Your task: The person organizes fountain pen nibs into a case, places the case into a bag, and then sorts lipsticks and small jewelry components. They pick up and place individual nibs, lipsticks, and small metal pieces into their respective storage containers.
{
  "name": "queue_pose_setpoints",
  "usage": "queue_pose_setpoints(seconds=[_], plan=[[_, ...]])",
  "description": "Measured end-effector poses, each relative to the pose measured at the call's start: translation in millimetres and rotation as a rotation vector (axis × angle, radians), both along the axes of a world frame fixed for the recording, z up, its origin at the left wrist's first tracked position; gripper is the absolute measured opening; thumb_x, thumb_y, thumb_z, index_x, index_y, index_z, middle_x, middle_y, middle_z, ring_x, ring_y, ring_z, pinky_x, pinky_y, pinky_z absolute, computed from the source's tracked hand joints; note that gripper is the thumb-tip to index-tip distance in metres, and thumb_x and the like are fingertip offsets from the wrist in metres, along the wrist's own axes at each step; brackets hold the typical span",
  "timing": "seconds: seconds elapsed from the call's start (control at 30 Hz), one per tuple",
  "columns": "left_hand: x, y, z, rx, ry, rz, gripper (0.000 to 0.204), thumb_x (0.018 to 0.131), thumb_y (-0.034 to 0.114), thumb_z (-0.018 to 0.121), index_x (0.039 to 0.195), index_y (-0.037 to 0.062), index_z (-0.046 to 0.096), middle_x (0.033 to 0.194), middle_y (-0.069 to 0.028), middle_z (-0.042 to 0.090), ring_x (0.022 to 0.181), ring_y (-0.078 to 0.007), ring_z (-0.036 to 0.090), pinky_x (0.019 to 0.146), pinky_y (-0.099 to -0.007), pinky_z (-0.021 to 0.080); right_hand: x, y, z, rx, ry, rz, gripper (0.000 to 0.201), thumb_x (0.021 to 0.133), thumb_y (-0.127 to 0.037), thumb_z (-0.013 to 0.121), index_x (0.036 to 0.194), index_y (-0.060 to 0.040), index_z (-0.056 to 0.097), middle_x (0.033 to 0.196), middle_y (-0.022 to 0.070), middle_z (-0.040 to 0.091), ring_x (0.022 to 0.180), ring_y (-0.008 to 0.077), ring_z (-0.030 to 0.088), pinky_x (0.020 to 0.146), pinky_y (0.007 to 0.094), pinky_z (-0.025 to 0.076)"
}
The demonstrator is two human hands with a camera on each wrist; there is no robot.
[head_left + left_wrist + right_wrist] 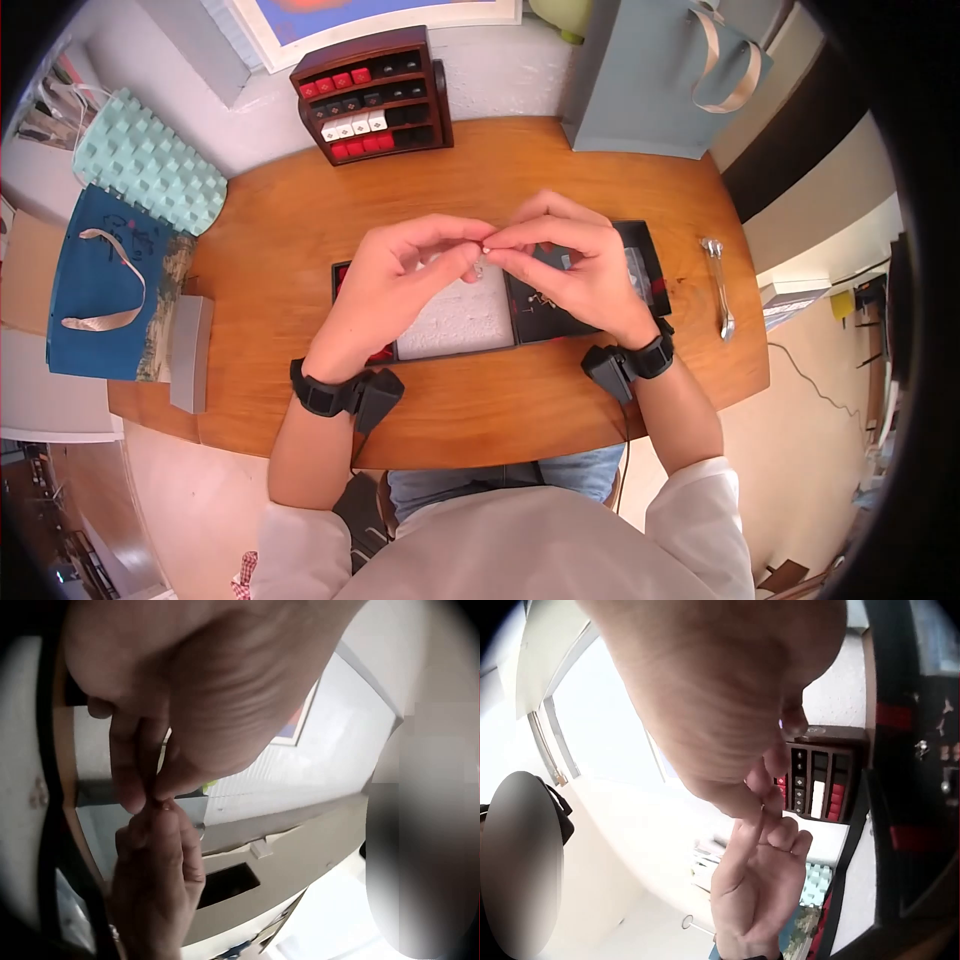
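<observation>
Both hands meet fingertip to fingertip above a black compartmented tray [655, 262]. Between thumb and index finger, my left hand [395, 275] pinches a tiny shiny piece [486, 248]. The right hand [575, 260] pinches at the same piece from the other side. Fingertips cover most of it, so its exact kind cannot be told. Below the hands lies a white textured pad [455, 325] in the tray's middle. Small metallic pieces [540, 300] lie on the black section under the right hand. Red lining shows in the left compartment, partly hidden by the left wrist.
A dark wooden rack [440, 100] with red, black and white small boxes stands at the back. Gift bags stand at left [100, 300] and back right [640, 80]. A metal double-ended tool [718, 290] lies on the wooden table [270, 230] at right.
</observation>
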State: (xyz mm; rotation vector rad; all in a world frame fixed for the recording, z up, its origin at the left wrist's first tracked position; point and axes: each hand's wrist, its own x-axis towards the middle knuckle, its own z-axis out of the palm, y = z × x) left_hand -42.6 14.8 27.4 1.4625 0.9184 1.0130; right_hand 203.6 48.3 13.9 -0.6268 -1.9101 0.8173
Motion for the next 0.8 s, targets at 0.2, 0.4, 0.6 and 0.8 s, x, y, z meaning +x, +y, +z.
queue_pose_setpoints(seconds=[0.2, 0.4, 0.6, 0.8], plan=[[6, -11, -20, -0.098, -0.277, 0.02, 0.023, 0.106, 0.003, 0.076, 0.13, -0.0014, 0.076, 0.121, -0.0094, 0.08, 0.105, -0.015, 0.072, 0.095, -0.032, 0.059, -3, -9, -15, 0.043, 0.082, -0.019, 0.022, 0.091, 0.003, 0.088, 0.112, -0.0045, 0.088, 0.099, 0.0075, 0.077, 0.084, 0.0151, 0.069, 0.069, 0.0285, 0.052], [10, -12, -25, -0.129, -0.285, -0.002, 0.023, 0.105, 0.005, 0.08, 0.127, -0.0006, 0.079, 0.118, -0.0075, 0.081, 0.102, -0.0129, 0.073, 0.093, -0.0301, 0.058, 5, -14, -14, 0.063, 0.101, 0.009, 0.027, 0.088, 0.006, 0.089, 0.113, -0.0043, 0.088, 0.098, 0.0076, 0.076, 0.082, 0.015, 0.069, 0.068, 0.0277, 0.051], [4, -7, -28, -0.015, -0.136, 0.03, 0.023, 0.104, 0.001, 0.079, 0.126, -0.0013, 0.077, 0.121, -0.0098, 0.08, 0.105, -0.0145, 0.073, 0.092, -0.0316, 0.06, 6, -13, -16, 0.046, 0.058, 0.012, 0.026, 0.087, 0.006, 0.089, 0.112, -0.0037, 0.087, 0.097, 0.0071, 0.075, 0.082, 0.0148, 0.069, 0.067, 0.0273, 0.051], [7, -7, -30, 0.114, -0.016, 0.064, 0.026, 0.104, 0.001, 0.079, 0.13, -0.0006, 0.077, 0.119, -0.0067, 0.082, 0.104, -0.01, 0.071, 0.09, -0.0263, 0.053, 1, -16, -16, -0.005, 0.042, -0.034, 0.027, 0.088, 0.006, 0.089, 0.113, -0.0038, 0.086, 0.097, 0.0066, 0.076, 0.083, 0.0136, 0.069, 0.067, 0.0278, 0.051]])
